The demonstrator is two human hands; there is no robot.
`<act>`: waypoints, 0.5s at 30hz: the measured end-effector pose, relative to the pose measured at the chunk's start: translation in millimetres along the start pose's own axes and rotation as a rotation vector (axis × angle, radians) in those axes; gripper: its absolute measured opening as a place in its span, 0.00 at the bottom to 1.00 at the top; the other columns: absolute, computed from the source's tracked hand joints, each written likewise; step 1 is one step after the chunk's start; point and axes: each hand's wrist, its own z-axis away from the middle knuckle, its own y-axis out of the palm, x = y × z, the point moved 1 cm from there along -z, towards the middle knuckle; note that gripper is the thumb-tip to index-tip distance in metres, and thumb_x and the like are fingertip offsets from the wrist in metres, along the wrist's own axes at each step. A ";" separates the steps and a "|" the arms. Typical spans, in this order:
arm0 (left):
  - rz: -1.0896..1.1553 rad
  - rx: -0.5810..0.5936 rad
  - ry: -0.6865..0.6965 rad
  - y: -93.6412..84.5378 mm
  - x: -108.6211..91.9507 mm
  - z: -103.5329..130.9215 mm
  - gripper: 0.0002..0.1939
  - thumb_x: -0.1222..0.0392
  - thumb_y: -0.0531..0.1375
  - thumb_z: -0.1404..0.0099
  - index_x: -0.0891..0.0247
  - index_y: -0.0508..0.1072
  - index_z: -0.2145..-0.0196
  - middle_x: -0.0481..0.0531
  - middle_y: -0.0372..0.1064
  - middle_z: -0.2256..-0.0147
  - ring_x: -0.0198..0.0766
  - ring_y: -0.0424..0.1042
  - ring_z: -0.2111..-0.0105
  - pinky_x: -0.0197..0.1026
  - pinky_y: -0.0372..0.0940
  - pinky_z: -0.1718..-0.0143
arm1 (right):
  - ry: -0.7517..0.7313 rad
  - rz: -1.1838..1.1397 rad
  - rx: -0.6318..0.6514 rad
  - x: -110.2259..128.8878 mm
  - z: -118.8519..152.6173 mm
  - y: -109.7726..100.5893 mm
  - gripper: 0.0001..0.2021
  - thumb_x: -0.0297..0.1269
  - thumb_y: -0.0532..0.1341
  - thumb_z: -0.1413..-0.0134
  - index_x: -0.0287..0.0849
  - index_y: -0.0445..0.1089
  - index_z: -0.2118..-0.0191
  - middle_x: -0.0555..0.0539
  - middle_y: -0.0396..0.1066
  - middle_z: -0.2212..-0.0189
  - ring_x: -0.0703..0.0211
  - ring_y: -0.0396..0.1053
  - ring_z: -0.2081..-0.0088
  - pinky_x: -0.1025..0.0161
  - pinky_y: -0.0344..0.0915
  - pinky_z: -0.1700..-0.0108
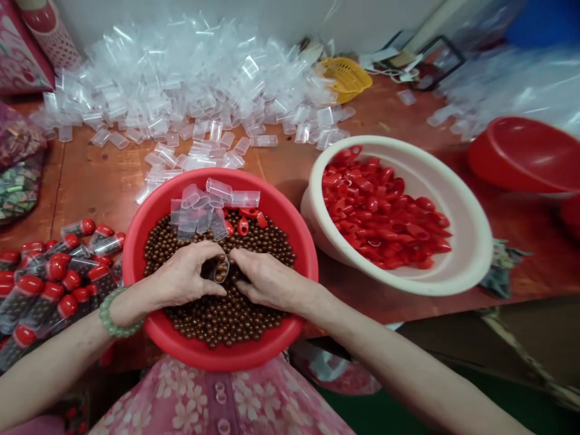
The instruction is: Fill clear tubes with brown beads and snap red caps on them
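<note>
In the head view, my left hand curls round a short clear plastic tube that holds brown beads, its mouth turned towards my right hand. My right hand is close beside that mouth, low over the beads, its fingers bent and its thumb apart; whether it touches the tube is not clear. Both hands are inside a red basin filled with small brown beads. On the beads at the far side lie several loose clear tubes and a few red caps.
A white basin of red caps stands to the right. Capped tubes with beads are heaped at the left. Behind lies a large pile of clear tubes, with a yellow basket beside it. Another red basin is far right.
</note>
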 end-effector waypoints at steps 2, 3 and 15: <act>0.051 -0.021 -0.007 -2.6 -2.3 3.7 0.21 0.61 0.69 0.48 0.64 0.72 0.56 0.51 0.72 0.59 0.39 0.70 0.59 0.41 0.64 0.55 | 0.000 0.002 0.012 0.6 -2.8 1.5 0.11 0.23 0.55 0.51 0.39 0.62 0.60 0.42 0.69 0.63 0.55 0.69 0.62 0.59 0.64 0.58; 0.088 -0.027 -0.018 -3.2 -3.6 5.3 0.20 0.61 0.69 0.47 0.64 0.72 0.57 0.50 0.72 0.60 0.39 0.70 0.60 0.41 0.64 0.55 | -0.001 0.001 0.014 0.7 -3.9 1.6 0.11 0.23 0.55 0.51 0.38 0.62 0.60 0.42 0.70 0.63 0.55 0.69 0.62 0.60 0.64 0.58; 0.216 -0.150 -0.045 -8.0 -7.7 17.3 0.17 0.59 0.67 0.44 0.63 0.73 0.57 0.49 0.74 0.60 0.38 0.72 0.59 0.41 0.64 0.54 | 0.026 0.087 0.082 6.4 7.7 -12.2 0.15 0.30 0.60 0.45 0.39 0.63 0.51 0.42 0.67 0.55 0.51 0.70 0.56 0.57 0.66 0.55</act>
